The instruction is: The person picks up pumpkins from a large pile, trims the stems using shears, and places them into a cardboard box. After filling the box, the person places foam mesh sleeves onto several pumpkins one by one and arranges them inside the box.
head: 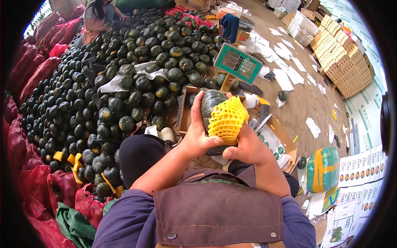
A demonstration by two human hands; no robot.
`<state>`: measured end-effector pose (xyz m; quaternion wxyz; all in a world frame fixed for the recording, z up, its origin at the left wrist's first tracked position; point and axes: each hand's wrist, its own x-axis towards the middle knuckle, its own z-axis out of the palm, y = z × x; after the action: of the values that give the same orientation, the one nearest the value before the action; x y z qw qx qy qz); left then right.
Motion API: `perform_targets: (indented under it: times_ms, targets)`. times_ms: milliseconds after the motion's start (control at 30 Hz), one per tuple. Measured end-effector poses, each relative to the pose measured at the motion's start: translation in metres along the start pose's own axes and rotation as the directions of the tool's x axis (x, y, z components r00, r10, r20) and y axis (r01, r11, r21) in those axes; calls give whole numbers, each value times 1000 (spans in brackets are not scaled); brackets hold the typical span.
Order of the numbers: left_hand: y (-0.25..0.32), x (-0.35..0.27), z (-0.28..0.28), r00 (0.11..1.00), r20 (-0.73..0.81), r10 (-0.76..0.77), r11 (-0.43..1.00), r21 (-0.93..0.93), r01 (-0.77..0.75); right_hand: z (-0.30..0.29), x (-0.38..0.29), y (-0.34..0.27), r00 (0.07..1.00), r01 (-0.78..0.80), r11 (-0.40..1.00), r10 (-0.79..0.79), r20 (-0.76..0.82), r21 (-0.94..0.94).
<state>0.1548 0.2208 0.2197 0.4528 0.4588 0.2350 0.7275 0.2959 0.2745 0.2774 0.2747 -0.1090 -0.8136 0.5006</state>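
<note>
A dark green kabocha squash [212, 98] is held up before me between both palms. Yellow foam netting [229, 119] covers its right and lower part, while the upper left skin is bare. My left hand [198, 131] grips the squash from the left, its thumb by the lower edge of the netting. My right hand [246, 144] holds the netted side from the right. Below the squash, partly hidden by it and my hands, is an open cardboard box [187, 116]. Just beyond stands a scale's green display panel [238, 63] with a keypad.
A large squash heap [145, 83] spreads from the front to the left, bordered by red mesh sacks [40, 74]. A person [96, 21] crouches at its far edge. On the right are paper sheets [288, 77], stacked crates [342, 55], a taped green bundle [322, 170] and white cartons [361, 167].
</note>
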Motion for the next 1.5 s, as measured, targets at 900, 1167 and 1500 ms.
perform_targets:
  times_ms: [900,1167,1500]
  targets:
    - [25,7,-16,962,-211,-175,734,-679,-15,12,26,7,942,131,732,-302,-145,-669]
    - [35,11,-10,948,-205,-242,649,-760,1,17,5,11,877,174,754,-411,-248,-633]
    - [-20,-5,-28,919,-297,-259,953,-235,193,17,0,74,790,75,819,299,-535,569]
